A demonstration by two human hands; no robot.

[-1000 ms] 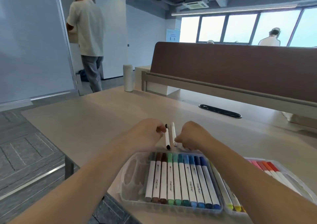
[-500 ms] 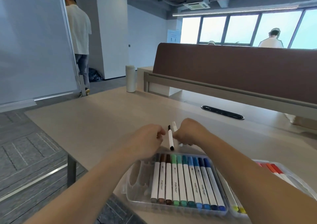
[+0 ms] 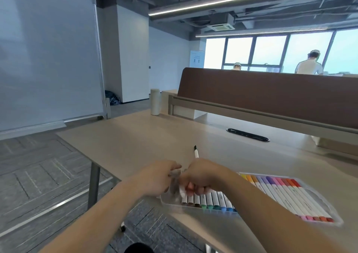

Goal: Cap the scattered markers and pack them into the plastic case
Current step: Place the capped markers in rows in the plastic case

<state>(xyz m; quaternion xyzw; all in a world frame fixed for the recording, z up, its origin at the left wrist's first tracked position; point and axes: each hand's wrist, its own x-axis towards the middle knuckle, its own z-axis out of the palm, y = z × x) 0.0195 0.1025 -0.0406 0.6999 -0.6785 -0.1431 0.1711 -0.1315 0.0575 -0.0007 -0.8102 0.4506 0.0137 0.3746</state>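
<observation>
Right grip (image 3: 201, 177) is curling round a black-tipped marker (image 3: 196, 153) above the plastic case (image 3: 193, 210) on the desk (image 3: 135, 140). Left grip (image 3: 158, 179) is curling alongside; hold blurred, cannot tell.

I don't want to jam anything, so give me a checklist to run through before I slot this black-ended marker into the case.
1. Black-ended marker secure in the right grip: ok, its top end stands up above the knuckles.
2. Marker capped: cannot tell, the black end is too small.
3. Left grip free to steady the case: cannot tell, there is a blur at its fingers.
4. Free slot in the near tray: cannot tell, both grips cover its left end.
5. Near tray resting on the desk: ok, though close to the edge.
6. Far tray out of the way: ok, its markers lie side by side.
</observation>
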